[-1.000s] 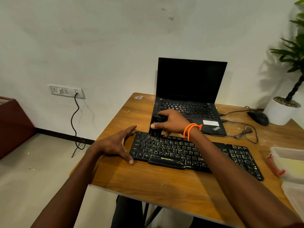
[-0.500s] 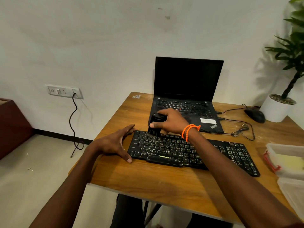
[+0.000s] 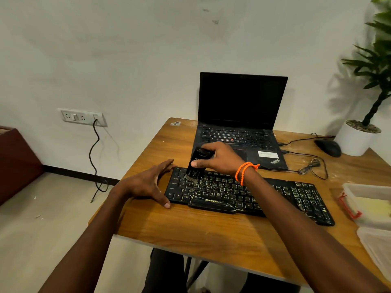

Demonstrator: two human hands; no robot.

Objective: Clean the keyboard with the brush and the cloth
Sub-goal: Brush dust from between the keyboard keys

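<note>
A: Where's the small black plastic brush [image 3: 196,166]?

B: On the flat black keyboard's [image 3: 243,192] left end, bristles down, gripped by the right hand [image 3: 220,160].

A: And the left hand [image 3: 148,182]?

B: Fingers spread, bracing the keyboard's left edge. The brush looks light and rigid; hold its body, letting the soft bristles flex.

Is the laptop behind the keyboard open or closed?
Open: the laptop has its lid raised, the dark screen upright and its own keys showing.

- Both forearms are bare, with no sleeves in view.
- The right hand [image 3: 222,160] has an orange cord bracelet [image 3: 245,171] looped twice round its wrist, knotted.
- The left hand [image 3: 146,183] wears nothing.
- Dark trousers [image 3: 165,271] cover the legs.
</note>
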